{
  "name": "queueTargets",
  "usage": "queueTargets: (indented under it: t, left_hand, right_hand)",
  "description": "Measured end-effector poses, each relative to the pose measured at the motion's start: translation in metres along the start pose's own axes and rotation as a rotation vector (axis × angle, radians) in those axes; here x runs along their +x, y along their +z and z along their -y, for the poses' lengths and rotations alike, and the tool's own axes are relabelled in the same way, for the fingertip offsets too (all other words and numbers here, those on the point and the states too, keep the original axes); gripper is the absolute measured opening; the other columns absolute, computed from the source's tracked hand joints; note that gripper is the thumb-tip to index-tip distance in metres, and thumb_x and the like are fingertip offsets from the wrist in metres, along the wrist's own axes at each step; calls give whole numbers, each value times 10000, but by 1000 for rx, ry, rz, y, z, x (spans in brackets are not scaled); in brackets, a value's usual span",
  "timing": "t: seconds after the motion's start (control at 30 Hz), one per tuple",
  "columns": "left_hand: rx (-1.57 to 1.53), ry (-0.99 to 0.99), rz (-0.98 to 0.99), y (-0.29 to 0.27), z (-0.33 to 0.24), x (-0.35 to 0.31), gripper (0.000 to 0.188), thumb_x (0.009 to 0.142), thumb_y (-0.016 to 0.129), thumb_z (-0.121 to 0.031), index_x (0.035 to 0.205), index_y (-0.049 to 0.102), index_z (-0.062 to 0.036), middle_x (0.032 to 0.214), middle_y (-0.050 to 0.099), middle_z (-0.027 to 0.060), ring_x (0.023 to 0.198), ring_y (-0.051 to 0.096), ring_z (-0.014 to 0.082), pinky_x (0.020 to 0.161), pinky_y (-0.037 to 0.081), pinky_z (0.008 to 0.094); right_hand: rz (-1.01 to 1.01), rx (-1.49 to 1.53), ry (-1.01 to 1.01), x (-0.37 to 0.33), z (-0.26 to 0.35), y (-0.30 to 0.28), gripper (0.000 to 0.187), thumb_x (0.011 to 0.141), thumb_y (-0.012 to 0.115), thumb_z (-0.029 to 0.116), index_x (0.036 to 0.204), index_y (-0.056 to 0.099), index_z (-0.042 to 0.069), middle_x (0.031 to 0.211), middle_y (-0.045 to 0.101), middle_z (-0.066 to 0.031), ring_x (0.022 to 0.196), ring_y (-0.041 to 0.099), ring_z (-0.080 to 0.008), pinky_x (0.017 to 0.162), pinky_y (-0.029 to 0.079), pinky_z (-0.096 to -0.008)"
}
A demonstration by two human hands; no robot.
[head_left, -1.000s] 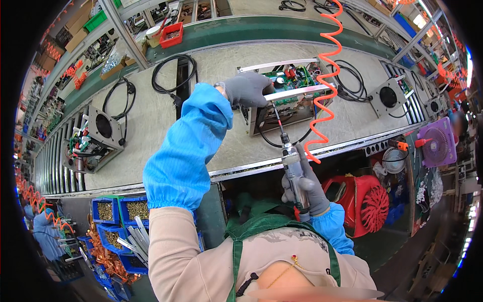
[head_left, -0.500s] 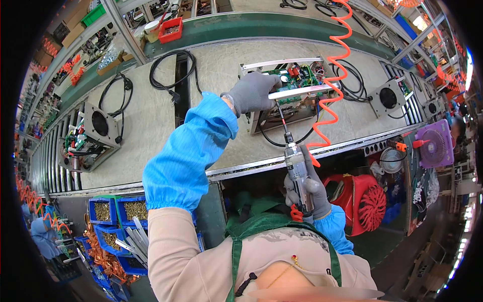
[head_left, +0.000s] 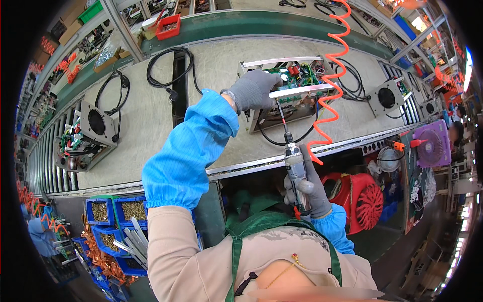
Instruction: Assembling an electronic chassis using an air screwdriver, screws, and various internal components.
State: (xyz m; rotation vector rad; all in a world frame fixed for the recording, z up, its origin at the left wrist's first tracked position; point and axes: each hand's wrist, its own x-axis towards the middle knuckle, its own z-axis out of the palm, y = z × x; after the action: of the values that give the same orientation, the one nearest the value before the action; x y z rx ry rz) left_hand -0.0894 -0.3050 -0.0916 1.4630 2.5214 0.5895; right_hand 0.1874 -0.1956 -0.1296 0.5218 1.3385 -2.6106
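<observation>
A metal-framed electronic unit point(head_left: 302, 89), with green circuit boards inside, sits on the bench ahead of me. My left hand point(head_left: 257, 89), in a grey glove, is closed on the left end of its near silver rail. In my right hand point(head_left: 313, 191), also gloved, is a silver air screwdriver point(head_left: 295, 163), fingers wrapped round its body. The screwdriver's long bit points up and away from me, its tip at the unit's near side just below the rail. My left fingertips and the exact contact point of the tip are partly hidden.
An orange coiled hose point(head_left: 329, 103) hangs just right of the unit. Other fan-fitted units stand left point(head_left: 95, 128) and right point(head_left: 387, 97). Black cables point(head_left: 151, 75) lie on the bench. Blue bins point(head_left: 133, 209) of small metal parts stand lower left; a red stool point(head_left: 354, 201) is lower right.
The view has shifted slightly. Both hands keep their holds, and the screwdriver's tip stays at the same spot on the unit.
</observation>
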Motion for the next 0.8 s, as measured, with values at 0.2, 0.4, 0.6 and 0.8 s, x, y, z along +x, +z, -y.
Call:
queueTargets:
  t: [0.2,0.4,0.6,0.8]
  left_hand:
    - [-59,34,8,0,5,2,459,732,693,-219,1147,594,-51,995,683,166,910,666,314,832,515,367]
    - [-137,66,-17,5,20,10,437,736,653,-213,1145,618,-64,1007,684,163,908,658,328,838,509,382]
    - [-182,90,67,-6,23,17,310,801,612,-113,1105,671,-112,1014,692,113,929,653,288,838,502,357]
    - [-131,27,208,-11,17,24,231,831,619,-116,1047,700,-127,997,694,104,926,648,269,820,491,352]
  right_hand:
    - [20,9,-1,2,-1,-4,1072,700,724,200,1517,34,270,841,570,-136,549,606,-184,541,574,-340]
    - [18,4,6,1,0,-5,1065,700,705,179,1518,29,267,839,568,-137,550,607,-186,541,570,-339]
    - [4,-9,18,2,0,-5,1048,697,669,130,1518,32,264,837,564,-138,554,610,-189,541,568,-335]
    - [4,-22,19,2,0,-5,1049,693,657,117,1518,31,283,842,565,-138,556,609,-188,543,567,-333]
